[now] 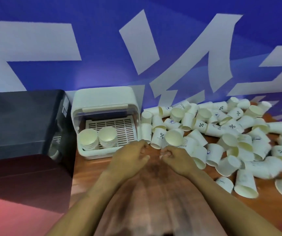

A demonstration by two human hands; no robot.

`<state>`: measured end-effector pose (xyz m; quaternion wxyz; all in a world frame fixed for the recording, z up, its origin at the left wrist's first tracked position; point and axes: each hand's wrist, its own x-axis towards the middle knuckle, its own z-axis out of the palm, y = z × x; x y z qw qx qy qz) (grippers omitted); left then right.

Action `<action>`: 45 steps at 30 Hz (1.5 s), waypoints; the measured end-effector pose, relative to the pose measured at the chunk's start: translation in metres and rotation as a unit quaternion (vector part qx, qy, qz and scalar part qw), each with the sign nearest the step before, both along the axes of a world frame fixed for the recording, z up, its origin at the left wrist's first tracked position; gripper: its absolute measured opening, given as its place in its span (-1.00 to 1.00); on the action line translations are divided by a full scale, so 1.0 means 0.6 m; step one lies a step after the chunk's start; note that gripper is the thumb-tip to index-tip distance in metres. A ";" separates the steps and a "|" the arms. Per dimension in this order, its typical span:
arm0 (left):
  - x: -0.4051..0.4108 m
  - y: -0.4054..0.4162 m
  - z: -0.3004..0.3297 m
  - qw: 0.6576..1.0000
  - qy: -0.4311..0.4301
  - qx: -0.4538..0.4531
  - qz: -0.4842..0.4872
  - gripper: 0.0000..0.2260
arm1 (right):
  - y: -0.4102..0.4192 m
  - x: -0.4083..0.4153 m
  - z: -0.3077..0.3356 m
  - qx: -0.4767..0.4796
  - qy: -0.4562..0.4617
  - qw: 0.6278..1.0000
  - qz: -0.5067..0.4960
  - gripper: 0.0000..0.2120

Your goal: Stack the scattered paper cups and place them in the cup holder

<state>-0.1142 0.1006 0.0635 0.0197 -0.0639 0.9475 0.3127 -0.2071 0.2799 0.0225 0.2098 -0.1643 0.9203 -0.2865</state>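
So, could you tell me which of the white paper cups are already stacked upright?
The two stacks inside the white plastic cup holder, mouths up; the rest lie scattered.

A drinks corner at an office or event venue

A large blue printed backdrop (102, 68) with bold white lettering runs along the back wall, the kind hung at a reception or promotional stand. Against it stands a wooden surface (153, 193) carrying a white lidded cup holder (105, 99) with a slatted tray, a black boxy appliance (22, 120) beside it, and a heap of branded disposable paper cups (221, 133), several printed with a percent logo.
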 end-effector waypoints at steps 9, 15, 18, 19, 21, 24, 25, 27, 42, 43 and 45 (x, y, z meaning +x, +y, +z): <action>-0.101 0.266 -0.050 0.996 -0.087 0.000 -0.004 -0.71 | 0.269 -0.123 -0.028 0.004 0.008 1.000 0.008 -0.77; -0.155 0.422 -0.115 0.980 -0.196 -0.019 0.005 -0.57 | 0.404 -0.202 -0.058 0.042 0.023 0.998 0.030 -0.66; -0.154 0.468 -0.159 0.972 -0.234 -0.018 0.003 -0.42 | 0.435 -0.216 -0.076 0.093 0.057 0.991 0.078 -0.47; -0.153 0.479 -0.169 0.968 -0.251 -0.027 0.000 -0.35 | 0.440 -0.219 -0.080 0.115 0.063 0.987 0.092 -0.43; -0.151 0.496 -0.186 0.959 -0.278 -0.055 0.000 -0.26 | 0.445 -0.223 -0.088 0.150 0.063 0.980 0.112 -0.39; -0.145 0.515 -0.210 0.946 -0.317 -0.069 0.013 -0.23 | 0.445 -0.229 -0.099 0.184 0.060 0.972 0.133 -0.35; -0.144 0.519 -0.215 0.943 -0.323 -0.077 0.019 -0.25 | 0.445 -0.230 -0.102 0.188 0.057 0.971 0.137 -0.34; -0.140 0.525 -0.223 0.940 -0.328 -0.089 0.030 -0.30 | 0.446 -0.231 -0.107 0.184 0.040 0.972 0.138 -0.32; -0.120 0.439 -0.093 0.978 -0.178 0.010 0.112 -0.35 | 0.441 -0.216 -0.024 0.076 0.063 0.994 0.044 -0.59; -0.116 0.428 -0.081 0.978 -0.171 0.016 0.115 -0.35 | 0.434 -0.214 -0.011 0.054 0.053 0.997 0.026 -0.58; -0.105 0.405 -0.059 0.982 -0.143 0.029 0.123 -0.35 | 0.414 -0.206 0.012 -0.006 0.026 1.000 0.000 -0.51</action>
